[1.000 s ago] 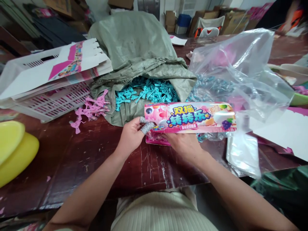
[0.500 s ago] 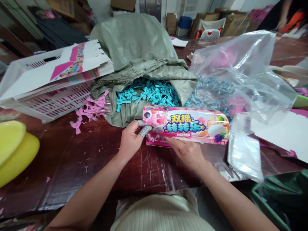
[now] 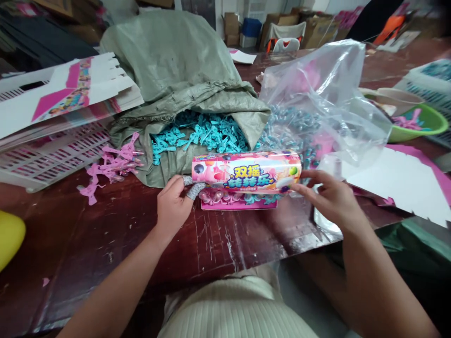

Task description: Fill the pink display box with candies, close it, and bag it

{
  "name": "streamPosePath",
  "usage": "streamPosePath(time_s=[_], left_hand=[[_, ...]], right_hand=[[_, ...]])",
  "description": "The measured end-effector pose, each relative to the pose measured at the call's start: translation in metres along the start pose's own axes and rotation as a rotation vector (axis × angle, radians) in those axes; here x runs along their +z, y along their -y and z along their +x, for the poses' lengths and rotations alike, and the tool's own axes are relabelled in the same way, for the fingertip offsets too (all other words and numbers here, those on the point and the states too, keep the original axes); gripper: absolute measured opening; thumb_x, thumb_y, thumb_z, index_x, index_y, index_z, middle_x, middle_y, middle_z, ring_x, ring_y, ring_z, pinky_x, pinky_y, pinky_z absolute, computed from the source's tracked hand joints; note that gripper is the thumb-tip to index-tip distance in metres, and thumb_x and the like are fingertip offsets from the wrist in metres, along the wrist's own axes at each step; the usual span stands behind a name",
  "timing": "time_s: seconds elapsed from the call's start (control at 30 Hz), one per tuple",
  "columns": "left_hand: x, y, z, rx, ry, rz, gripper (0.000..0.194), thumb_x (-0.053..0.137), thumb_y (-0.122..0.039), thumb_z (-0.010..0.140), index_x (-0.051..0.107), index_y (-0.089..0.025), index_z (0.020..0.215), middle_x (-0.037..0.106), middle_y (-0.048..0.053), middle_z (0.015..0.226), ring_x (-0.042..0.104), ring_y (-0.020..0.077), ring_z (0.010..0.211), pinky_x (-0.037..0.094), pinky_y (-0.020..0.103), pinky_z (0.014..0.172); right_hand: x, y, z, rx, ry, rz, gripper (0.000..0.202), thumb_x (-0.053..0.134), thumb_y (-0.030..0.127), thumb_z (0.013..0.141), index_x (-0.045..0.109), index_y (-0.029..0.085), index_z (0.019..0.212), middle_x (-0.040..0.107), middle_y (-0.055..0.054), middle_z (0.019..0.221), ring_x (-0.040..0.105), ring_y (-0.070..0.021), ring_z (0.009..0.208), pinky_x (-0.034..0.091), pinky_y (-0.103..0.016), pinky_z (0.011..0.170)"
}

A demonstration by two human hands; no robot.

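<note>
A printed candy box (image 3: 248, 171) with a pink, fruit-patterned lid panel faces me over the table. Beneath the panel, its pink lower edge (image 3: 239, 205) shows, with pink and teal pieces in a row inside. My left hand (image 3: 174, 202) pinches the panel's left end, grey wrapping on its thumb and a finger. At the right end, my right hand (image 3: 333, 195) grips the panel between thumb and fingers. Just behind the box, teal plastic pieces (image 3: 214, 131) spill from the mouth of a grey-green sack (image 3: 176, 56). Pink plastic pieces (image 3: 114, 164) lie to the left.
Flat printed cartons (image 3: 95, 84) rest on a white slatted basket (image 3: 73, 150) at left. A clear plastic bag (image 3: 338, 75) of small wrapped pieces stands behind right. Farther right are a green bowl (image 3: 423, 131) and white card (image 3: 398, 183). A yellow container (image 3: 10, 239) sits at left.
My right hand has moved from under the box to the panel's right end. The panel has tilted, exposing more of the pieces inside. My view has shifted right.
</note>
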State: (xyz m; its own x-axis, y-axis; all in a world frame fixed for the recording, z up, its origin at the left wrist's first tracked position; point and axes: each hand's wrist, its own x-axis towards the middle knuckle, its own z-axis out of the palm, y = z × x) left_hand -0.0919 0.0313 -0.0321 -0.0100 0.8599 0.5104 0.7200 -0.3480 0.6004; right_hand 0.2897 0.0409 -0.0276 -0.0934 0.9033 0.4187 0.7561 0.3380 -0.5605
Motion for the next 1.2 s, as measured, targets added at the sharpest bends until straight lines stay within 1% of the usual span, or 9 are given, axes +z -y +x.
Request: streamPosePath(time_s=[0.07,0.13,0.23,0.5,0.73,0.83,0.93,1.03,1.2], left_hand=[[0.001,-0.001,-0.002,0.044,-0.028,0.047,0.014,0.068,-0.032,0.093,0.069,-0.02,0.088,0.064,0.001,0.083,0.059,0.0158,0.076,0.045,0.026,0.071],[0.003,-0.001,-0.003,0.08,-0.072,0.072,0.012,0.069,-0.03,0.093,0.069,-0.019,0.088,0.066,0.001,0.085,0.061,0.0159,0.078,0.046,0.025,0.072],[0.002,-0.001,-0.002,0.097,-0.083,0.075,0.01,0.07,-0.027,0.092,0.071,-0.018,0.088,0.065,0.0,0.081,0.06,0.0148,0.074,0.045,0.025,0.069],[-0.008,0.007,-0.007,0.053,0.093,0.021,0.016,0.072,-0.034,0.091,0.072,-0.019,0.087,0.062,-0.002,0.075,0.056,0.013,0.066,0.041,0.024,0.061],[-0.001,0.011,-0.003,0.074,0.061,0.127,0.016,0.066,-0.029,0.096,0.067,-0.018,0.085,0.058,-0.001,0.075,0.057,0.0149,0.069,0.043,0.027,0.065],[-0.002,0.005,-0.011,0.136,-0.135,0.169,0.019,0.075,-0.029,0.089,0.065,-0.018,0.102,0.064,0.002,0.088,0.061,0.0185,0.081,0.047,0.03,0.073],[0.002,-0.009,-0.024,0.405,-0.322,0.251,0.035,0.086,-0.026,0.078,0.063,-0.021,0.103,0.067,0.004,0.093,0.06,0.021,0.087,0.046,0.036,0.082],[0.017,-0.026,-0.033,0.564,-0.108,0.412,0.022,0.082,-0.024,0.081,0.066,-0.022,0.096,0.072,0.003,0.097,0.059,0.0235,0.092,0.043,0.04,0.086],[0.047,-0.038,-0.033,0.36,-0.012,0.581,0.015,0.069,-0.03,0.091,0.072,-0.017,0.099,0.07,0.012,0.108,0.052,0.0305,0.099,0.04,0.042,0.082]], right_hand=[[0.004,-0.012,0.011,-0.025,0.109,0.038,0.024,0.07,0.045,0.091,0.073,0.022,0.098,0.067,0.001,0.069,0.05,-0.0109,0.049,0.036,-0.025,0.044],[0.009,-0.016,0.02,-0.041,0.025,0.031,0.02,0.071,0.042,0.091,0.072,0.022,0.091,0.068,0.001,0.071,0.05,-0.0106,0.051,0.038,-0.025,0.048],[0.011,-0.016,0.026,-0.086,-0.069,0.007,0.017,0.074,0.039,0.089,0.071,0.022,0.091,0.071,0.0,0.08,0.052,-0.0109,0.054,0.041,-0.027,0.052],[0.013,-0.03,0.017,-0.27,0.019,-0.008,0.007,0.073,0.03,0.092,0.072,0.025,0.096,0.065,0.003,0.071,0.053,-0.0118,0.056,0.04,-0.026,0.053],[0.021,-0.031,0.023,-0.362,-0.049,-0.028,0.004,0.068,0.024,0.095,0.068,0.023,0.099,0.069,-0.001,0.08,0.059,-0.0134,0.062,0.044,-0.026,0.054],[0.021,-0.026,0.02,-0.365,-0.08,-0.049,0.008,0.069,0.023,0.094,0.067,0.024,0.102,0.071,-0.001,0.085,0.06,-0.0126,0.062,0.045,-0.026,0.055],[0.022,-0.018,0.019,-0.346,-0.113,-0.025,0.007,0.071,0.023,0.093,0.066,0.023,0.098,0.071,0.0,0.085,0.059,-0.011,0.06,0.045,-0.025,0.054],[0.024,-0.014,0.019,-0.33,-0.124,-0.008,0.007,0.072,0.024,0.092,0.065,0.022,0.091,0.067,0.001,0.077,0.055,-0.0105,0.057,0.042,-0.025,0.052],[0.026,-0.018,0.017,-0.336,-0.062,-0.019,0.008,0.072,0.029,0.092,0.068,0.022,0.096,0.067,0.0,0.077,0.055,-0.0116,0.057,0.042,-0.026,0.054]])
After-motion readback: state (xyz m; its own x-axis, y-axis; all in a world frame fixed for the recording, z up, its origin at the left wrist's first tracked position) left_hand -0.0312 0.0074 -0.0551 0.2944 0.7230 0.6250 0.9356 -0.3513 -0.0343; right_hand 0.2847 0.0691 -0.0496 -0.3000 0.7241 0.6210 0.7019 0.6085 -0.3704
